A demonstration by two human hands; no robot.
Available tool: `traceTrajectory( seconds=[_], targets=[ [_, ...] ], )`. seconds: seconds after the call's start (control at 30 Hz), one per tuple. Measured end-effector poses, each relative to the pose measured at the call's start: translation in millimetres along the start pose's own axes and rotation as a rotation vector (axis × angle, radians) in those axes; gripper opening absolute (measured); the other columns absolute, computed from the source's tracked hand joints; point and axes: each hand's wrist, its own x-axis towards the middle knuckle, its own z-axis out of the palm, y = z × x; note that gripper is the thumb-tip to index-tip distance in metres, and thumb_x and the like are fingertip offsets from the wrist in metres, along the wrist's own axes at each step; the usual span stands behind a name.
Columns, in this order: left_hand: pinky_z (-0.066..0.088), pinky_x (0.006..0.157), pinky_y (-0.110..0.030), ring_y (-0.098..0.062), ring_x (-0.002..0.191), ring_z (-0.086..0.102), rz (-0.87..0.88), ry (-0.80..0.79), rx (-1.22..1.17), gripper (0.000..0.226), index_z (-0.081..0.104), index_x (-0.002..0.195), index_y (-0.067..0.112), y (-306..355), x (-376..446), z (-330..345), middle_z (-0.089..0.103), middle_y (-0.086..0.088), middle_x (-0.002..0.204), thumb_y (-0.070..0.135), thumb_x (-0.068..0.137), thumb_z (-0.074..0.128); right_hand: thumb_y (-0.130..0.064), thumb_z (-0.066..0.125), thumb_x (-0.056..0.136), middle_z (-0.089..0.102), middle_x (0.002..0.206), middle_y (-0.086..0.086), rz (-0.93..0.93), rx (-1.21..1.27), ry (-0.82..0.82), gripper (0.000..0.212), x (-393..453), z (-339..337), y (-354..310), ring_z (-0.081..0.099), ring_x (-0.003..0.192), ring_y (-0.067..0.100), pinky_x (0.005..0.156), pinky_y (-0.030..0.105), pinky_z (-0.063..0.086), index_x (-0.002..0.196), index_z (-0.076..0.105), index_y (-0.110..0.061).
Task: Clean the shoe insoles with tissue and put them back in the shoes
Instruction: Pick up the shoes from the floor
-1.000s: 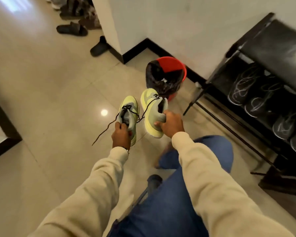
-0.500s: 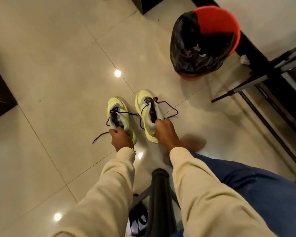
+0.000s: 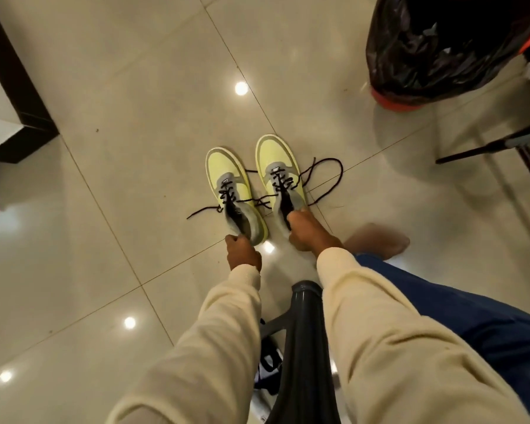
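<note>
Two yellow-green sneakers with grey tongues and loose black laces stand side by side on the tiled floor, toes pointing away from me. My left hand (image 3: 242, 252) grips the heel of the left sneaker (image 3: 227, 175). At the heel collar of the right sneaker (image 3: 276, 157), my right hand (image 3: 309, 234) holds on with its fingers curled over the rim. The insoles are hidden inside the shoes, and no tissue is in view.
A red bin lined with a black bag (image 3: 435, 47) stands at the upper right. A black rack leg (image 3: 487, 145) slants at the right. A dark stool leg (image 3: 303, 347) rises between my arms. My bare foot (image 3: 380, 240) rests near the right sneaker. Dark furniture base (image 3: 22, 96) at left.
Both hands lowered the sneakers from mid-air down onto the floor. My head tipped downward, so the bin and rack slid toward the top right of the view.
</note>
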Motion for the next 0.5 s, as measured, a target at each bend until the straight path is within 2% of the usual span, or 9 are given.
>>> traceTrajectory(
  seconds=[0.17,0.3,0.43,0.5],
  targets=[
    [0.043,0.089,-0.035,-0.037,0.106,0.054,-0.006,0.076,-0.102,0.027,0.059,0.115,-0.001,17,-18,-22,0.045,-0.019,0.128,0.009,0.091,0.05,-0.009,0.055,0.094,0.052,0.132,0.02,-0.035,0.016,0.042,0.038,-26,-33,-6,0.051,0.121,0.032,0.095,0.032,0.042,0.13,0.05,0.001],
    [0.044,0.088,-0.033,-0.034,0.109,0.057,0.168,0.087,-0.139,0.029,0.066,0.115,0.004,47,-33,-53,0.059,-0.018,0.123,0.012,0.092,0.051,-0.014,0.062,0.09,0.062,0.11,0.016,-0.018,0.141,0.154,0.026,-61,-65,-1,0.059,0.105,0.031,0.081,0.03,0.045,0.114,0.058,-0.005],
    [0.044,0.091,-0.032,-0.031,0.108,0.06,0.415,0.106,-0.183,0.028,0.068,0.115,0.008,91,-63,-84,0.067,-0.013,0.115,0.01,0.093,0.05,-0.014,0.064,0.088,0.064,0.111,0.015,0.002,0.449,0.353,0.024,-103,-99,7,0.06,0.105,0.029,0.092,0.035,0.05,0.11,0.064,-0.005],
    [0.044,0.091,-0.03,-0.031,0.105,0.062,0.508,0.128,-0.216,0.027,0.068,0.113,0.009,112,-79,-96,0.069,-0.012,0.112,0.009,0.092,0.05,-0.016,0.067,0.086,0.068,0.106,0.014,0.009,0.6,0.441,0.015,-126,-112,13,0.064,0.101,0.029,0.091,0.04,0.053,0.1,0.067,-0.012]
  ],
)
